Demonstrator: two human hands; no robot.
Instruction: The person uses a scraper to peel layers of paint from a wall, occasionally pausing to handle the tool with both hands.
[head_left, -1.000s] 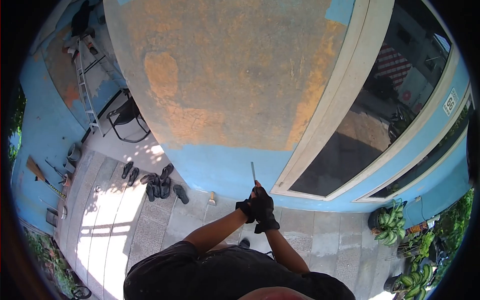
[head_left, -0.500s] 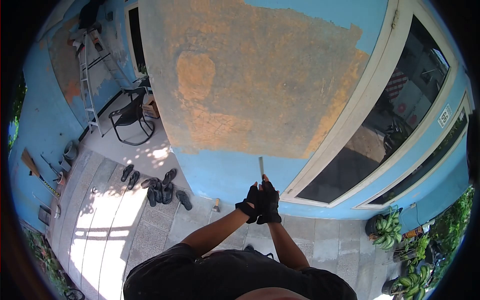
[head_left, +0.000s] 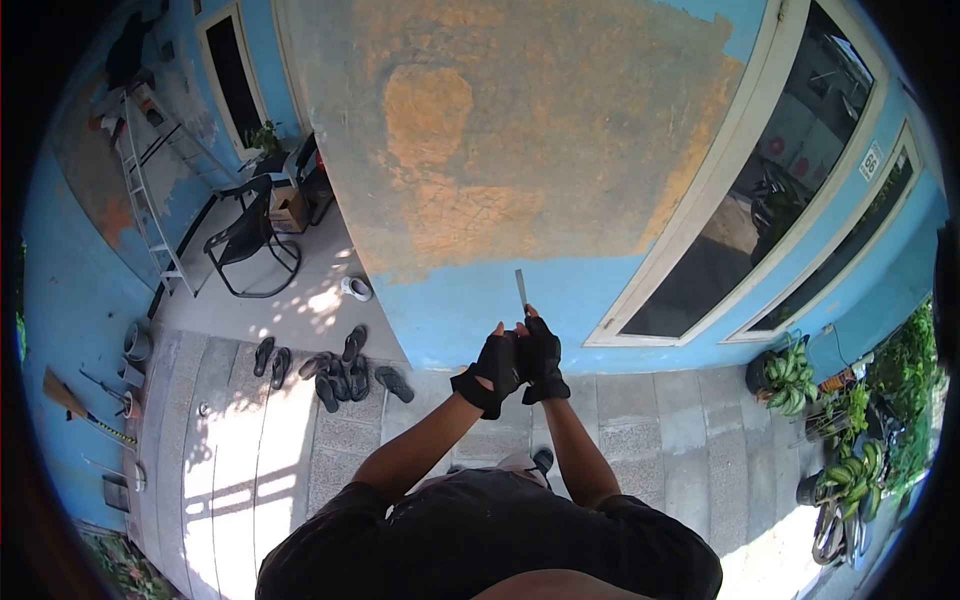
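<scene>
My right hand [head_left: 541, 352], in a black fingerless glove, is closed around a scraper. The scraper's thin grey blade [head_left: 520, 288] points up and away from me, in front of the blue lower wall [head_left: 450, 305]. My left hand [head_left: 494, 364], gloved the same way, presses against the right hand with its thumb up. Its fingers look curled, but what they hold is hidden between the hands. Above the blade, the wall has a large bare patch [head_left: 560, 150] of grey and orange plaster. I cannot tell whether the blade touches the wall.
Sandals [head_left: 340, 375] lie on the paving to the left. Behind them stand a black chair [head_left: 245, 235], a cardboard box [head_left: 288, 210] and a ladder [head_left: 145, 195], with a person in dark clothes [head_left: 128, 45] at its top. A glass door [head_left: 755, 205] and potted plants [head_left: 790, 375] are at right.
My view has shifted, so the wall and hands sit higher in the picture. The left hand's thumb now stands up more visibly. The scraper stays in the right hand.
</scene>
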